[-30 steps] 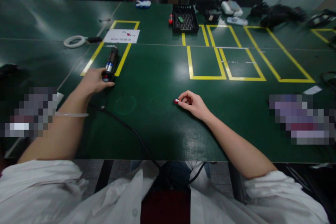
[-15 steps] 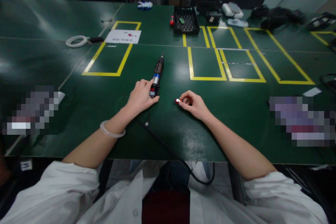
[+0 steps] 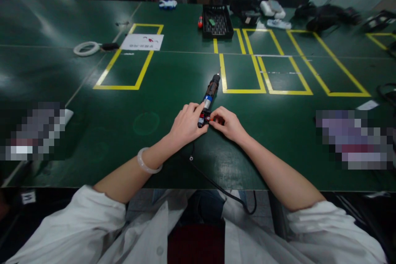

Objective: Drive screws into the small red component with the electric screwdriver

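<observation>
My left hand [image 3: 189,123] is wrapped round the rear part of a dark electric screwdriver [image 3: 212,86] with a blue and silver band, its tip pointing away from me. My right hand [image 3: 228,123] pinches a small red and orange piece [image 3: 210,119] against the right side of the tool's rear end. Fingers partly hide this piece. A black cable [image 3: 216,185] with a small metal ring [image 3: 191,158] runs from the tool down over the table's front edge.
Yellow tape outlines mark the green table [image 3: 173,74]. A black crate [image 3: 217,22] stands at the back, beside a red object [image 3: 200,22]. A white paper sheet [image 3: 142,42] and a coiled white cable [image 3: 86,48] lie at left. Blurred-out items lie on both sides.
My left hand has moved right with the screwdriver, which now meets the small piece in my right hand. The right hand has stayed nearly in place.
</observation>
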`<control>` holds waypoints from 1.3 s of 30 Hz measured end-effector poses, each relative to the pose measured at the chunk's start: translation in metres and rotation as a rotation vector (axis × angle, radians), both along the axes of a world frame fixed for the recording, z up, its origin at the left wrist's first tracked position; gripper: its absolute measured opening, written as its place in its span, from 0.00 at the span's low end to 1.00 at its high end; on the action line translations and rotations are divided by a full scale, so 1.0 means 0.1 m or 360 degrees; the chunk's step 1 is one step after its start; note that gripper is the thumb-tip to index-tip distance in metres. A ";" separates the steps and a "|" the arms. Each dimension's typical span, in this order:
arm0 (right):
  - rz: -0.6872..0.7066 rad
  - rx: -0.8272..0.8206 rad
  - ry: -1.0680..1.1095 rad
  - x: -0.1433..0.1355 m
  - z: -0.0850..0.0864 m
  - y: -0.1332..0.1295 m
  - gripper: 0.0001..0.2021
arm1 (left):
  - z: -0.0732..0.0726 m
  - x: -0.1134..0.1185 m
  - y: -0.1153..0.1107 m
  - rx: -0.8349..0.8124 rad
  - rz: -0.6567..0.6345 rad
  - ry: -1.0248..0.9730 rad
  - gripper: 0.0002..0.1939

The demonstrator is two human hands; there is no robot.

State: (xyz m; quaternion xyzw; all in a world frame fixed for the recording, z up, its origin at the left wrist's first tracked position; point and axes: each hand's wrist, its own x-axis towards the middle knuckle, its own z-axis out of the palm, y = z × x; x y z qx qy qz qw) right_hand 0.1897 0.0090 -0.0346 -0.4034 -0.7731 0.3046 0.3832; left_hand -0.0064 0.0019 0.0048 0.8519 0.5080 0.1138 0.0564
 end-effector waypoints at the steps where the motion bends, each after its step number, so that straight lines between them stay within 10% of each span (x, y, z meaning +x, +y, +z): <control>1: 0.0002 0.0011 -0.0019 0.00 0.00 0.00 0.02 | 0.00 0.00 -0.01 0.0000 0.0010 -0.0005 0.34; 24: -0.0049 -0.0219 0.0069 0.02 0.09 -0.06 0.08 | -0.01 -0.05 0.06 0.0013 0.0126 0.0125 0.33; 39: -0.0068 -0.0162 -0.0002 0.03 0.06 -0.03 0.06 | 0.04 -1.51 0.65 -0.0047 0.0667 0.0311 0.38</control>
